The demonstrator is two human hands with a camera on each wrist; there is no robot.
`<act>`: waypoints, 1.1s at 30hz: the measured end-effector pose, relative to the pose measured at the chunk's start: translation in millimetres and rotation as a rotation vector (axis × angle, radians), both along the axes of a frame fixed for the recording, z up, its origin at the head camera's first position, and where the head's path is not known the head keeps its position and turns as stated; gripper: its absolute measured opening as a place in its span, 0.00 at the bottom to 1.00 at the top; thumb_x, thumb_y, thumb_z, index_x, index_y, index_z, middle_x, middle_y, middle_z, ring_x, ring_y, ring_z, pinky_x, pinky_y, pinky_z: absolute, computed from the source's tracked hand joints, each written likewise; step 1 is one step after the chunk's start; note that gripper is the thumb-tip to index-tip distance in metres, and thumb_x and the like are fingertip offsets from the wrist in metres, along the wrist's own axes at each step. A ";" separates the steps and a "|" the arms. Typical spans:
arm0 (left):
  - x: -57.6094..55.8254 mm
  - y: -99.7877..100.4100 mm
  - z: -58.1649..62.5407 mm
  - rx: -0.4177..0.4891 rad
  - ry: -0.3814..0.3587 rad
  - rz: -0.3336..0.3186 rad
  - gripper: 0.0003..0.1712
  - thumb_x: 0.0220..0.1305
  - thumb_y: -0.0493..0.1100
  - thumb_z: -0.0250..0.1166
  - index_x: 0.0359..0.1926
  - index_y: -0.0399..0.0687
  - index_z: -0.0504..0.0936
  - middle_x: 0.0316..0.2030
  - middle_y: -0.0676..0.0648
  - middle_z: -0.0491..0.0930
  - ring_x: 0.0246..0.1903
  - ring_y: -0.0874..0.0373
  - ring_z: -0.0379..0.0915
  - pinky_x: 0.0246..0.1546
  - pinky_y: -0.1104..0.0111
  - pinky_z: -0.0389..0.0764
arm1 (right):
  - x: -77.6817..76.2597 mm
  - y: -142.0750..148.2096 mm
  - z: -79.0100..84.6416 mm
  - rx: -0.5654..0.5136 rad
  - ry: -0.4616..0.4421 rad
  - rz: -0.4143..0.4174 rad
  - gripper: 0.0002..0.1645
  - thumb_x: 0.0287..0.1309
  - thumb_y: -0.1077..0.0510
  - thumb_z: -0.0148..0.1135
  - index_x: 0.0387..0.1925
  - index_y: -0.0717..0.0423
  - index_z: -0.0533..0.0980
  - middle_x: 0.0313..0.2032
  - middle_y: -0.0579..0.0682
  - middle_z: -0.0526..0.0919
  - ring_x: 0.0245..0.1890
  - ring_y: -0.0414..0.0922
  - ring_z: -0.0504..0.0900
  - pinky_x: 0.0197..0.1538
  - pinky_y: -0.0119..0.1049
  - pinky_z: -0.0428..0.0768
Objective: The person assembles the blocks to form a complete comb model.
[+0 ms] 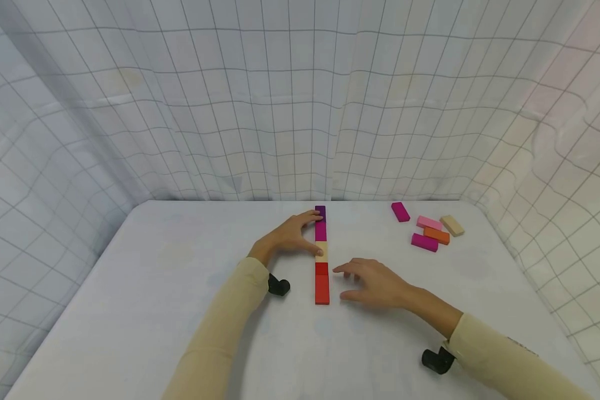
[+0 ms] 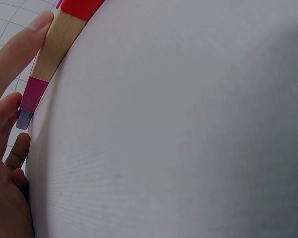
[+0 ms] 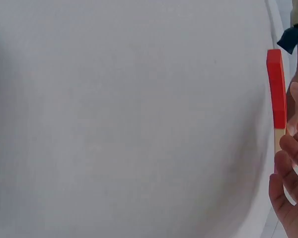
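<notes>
A straight row of blocks runs away from me on the white table in the head view. From far to near come a purple block (image 1: 320,210), a magenta block (image 1: 320,231), a plain wood block (image 1: 321,248) and a red stretch (image 1: 322,290) in two shades. My left hand (image 1: 291,233) reaches along the row from the left, its thumb at the wood block and fingertips over the purple end. The left wrist view shows the thumb by the wood block (image 2: 58,44). Just right of the red part, my right hand (image 1: 380,283) hovers with loosely bent fingers, holding nothing.
Loose blocks lie at the table's back right: a magenta block (image 1: 400,211), a pink block (image 1: 429,223), an orange block (image 1: 436,235), another magenta block (image 1: 424,242) and a wood block (image 1: 452,225). A white grid-patterned curtain (image 1: 300,111) surrounds the table (image 1: 180,311).
</notes>
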State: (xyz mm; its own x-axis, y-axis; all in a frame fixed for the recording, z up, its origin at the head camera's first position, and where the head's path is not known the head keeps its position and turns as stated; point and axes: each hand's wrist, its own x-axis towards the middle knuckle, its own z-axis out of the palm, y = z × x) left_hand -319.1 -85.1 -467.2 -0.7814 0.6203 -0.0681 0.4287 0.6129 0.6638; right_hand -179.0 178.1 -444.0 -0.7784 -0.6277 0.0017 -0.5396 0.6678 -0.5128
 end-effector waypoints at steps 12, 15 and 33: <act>0.5 -3.3 0.0 0.006 -0.001 -0.003 0.57 0.52 0.58 0.81 0.79 0.55 0.64 0.81 0.47 0.51 0.79 0.48 0.44 0.76 0.48 0.50 | -22.3 59.7 14.8 -0.105 -0.024 -0.098 0.33 0.60 0.51 0.76 0.65 0.54 0.78 0.51 0.50 0.83 0.49 0.50 0.81 0.50 0.50 0.84; 0.8 -3.1 0.8 0.007 0.000 -0.004 0.57 0.52 0.58 0.81 0.79 0.55 0.64 0.81 0.48 0.51 0.79 0.48 0.44 0.76 0.48 0.51 | -29.5 75.3 14.2 -0.110 0.003 -0.127 0.33 0.61 0.52 0.76 0.65 0.55 0.78 0.52 0.51 0.83 0.50 0.51 0.80 0.51 0.53 0.83; 1.4 -1.1 2.3 -0.001 0.003 -0.001 0.57 0.51 0.60 0.80 0.79 0.56 0.64 0.81 0.48 0.51 0.78 0.47 0.45 0.75 0.46 0.51 | -57.2 165.1 1.5 -0.004 0.101 -0.342 0.24 0.64 0.68 0.67 0.61 0.68 0.77 0.56 0.66 0.79 0.53 0.61 0.74 0.56 0.61 0.78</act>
